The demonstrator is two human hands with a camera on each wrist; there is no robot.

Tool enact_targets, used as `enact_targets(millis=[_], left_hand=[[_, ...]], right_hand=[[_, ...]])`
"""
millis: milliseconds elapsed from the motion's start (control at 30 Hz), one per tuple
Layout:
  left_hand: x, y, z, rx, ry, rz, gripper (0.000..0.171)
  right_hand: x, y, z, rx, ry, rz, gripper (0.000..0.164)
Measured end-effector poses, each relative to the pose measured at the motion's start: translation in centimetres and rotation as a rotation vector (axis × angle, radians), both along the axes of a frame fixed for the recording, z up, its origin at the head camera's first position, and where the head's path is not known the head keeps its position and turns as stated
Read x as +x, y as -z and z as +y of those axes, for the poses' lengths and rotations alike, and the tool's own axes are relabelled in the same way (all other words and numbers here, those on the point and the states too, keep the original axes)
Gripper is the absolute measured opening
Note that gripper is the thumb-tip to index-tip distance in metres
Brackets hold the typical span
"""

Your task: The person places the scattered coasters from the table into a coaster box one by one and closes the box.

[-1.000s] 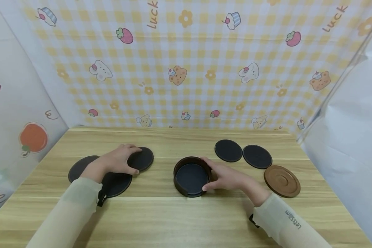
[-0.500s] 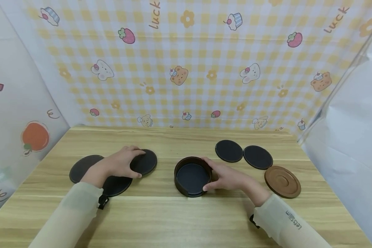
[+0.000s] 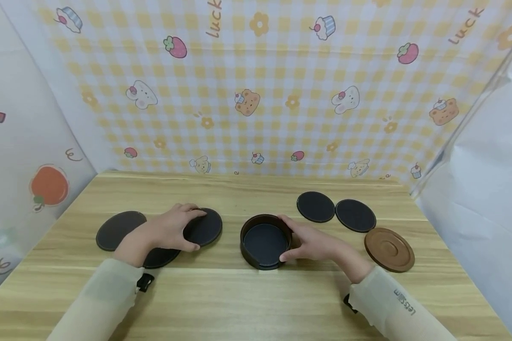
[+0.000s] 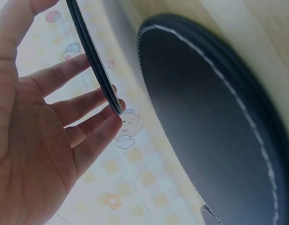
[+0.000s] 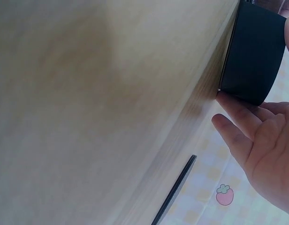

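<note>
My left hand [image 3: 166,232] pinches a round black coaster [image 3: 206,228] by its edge, thumb on the near side and fingers on the far side. In the left wrist view this coaster [image 4: 95,56] appears edge-on, apart from a stitched black coaster [image 4: 205,117] on the table. Two black coasters, one at far left [image 3: 117,231] and one [image 3: 160,258] partly under my left wrist, lie nearby. My right hand [image 3: 313,242] grips the right side of a round, dark coaster holder [image 3: 249,258], which stands upright. Whether its black bottom is a coaster, I cannot tell.
Two black coasters [image 3: 315,206] [image 3: 355,215] lie at the back right, almost touching. Beside them is a brown wooden disc [image 3: 389,249] with ringed grooves. A checked cloth [image 3: 264,132] hangs behind the wooden table [image 3: 239,303].
My left hand and its coaster have moved a little to the right and toward me, nearer the holder. The right hand keeps its grip, and the holder stays in place.
</note>
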State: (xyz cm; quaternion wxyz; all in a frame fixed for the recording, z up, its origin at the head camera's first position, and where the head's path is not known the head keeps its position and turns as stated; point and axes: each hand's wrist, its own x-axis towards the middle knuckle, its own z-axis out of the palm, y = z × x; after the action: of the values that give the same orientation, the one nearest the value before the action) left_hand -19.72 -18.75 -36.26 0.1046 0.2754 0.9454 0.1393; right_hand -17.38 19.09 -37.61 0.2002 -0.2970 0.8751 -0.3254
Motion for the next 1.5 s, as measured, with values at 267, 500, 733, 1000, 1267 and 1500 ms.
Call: enact_targets(millis=[267,500,733,1000,1267,1500], left_hand=[[0.6,-0.6,1.2,0.042,0.031,0.001,0.083],[0.8,-1.3,2.6,0.044,0.08,0.023,0.083],[1.0,-1.7,3.8,0.028,0.103,0.041,0.085],[1.3,-2.2,5.2,0.024,0.129,0.026,0.085],[1.2,-2.4,6.8,0.018,0.157,0.023,0.085],[1.2,-2.5,8.2,0.01,0.172,0.006,0.085]], right_hand=[[0.0,-0.2,0.0,0.001,-0.002,0.004,0.1],[-0.1,-0.2,0.1,0.001,0.009,0.002,0.103],[-0.1,-0.2,0.2,0.004,0.011,0.002,0.102],[-0.4,0.0,0.2,0.003,0.01,0.004,0.1],[-0.4,0.1,0.2,-0.008,0.005,-0.009,0.102],[-0.2,0.0,0.1,-0.014,-0.002,-0.016,0.099]])
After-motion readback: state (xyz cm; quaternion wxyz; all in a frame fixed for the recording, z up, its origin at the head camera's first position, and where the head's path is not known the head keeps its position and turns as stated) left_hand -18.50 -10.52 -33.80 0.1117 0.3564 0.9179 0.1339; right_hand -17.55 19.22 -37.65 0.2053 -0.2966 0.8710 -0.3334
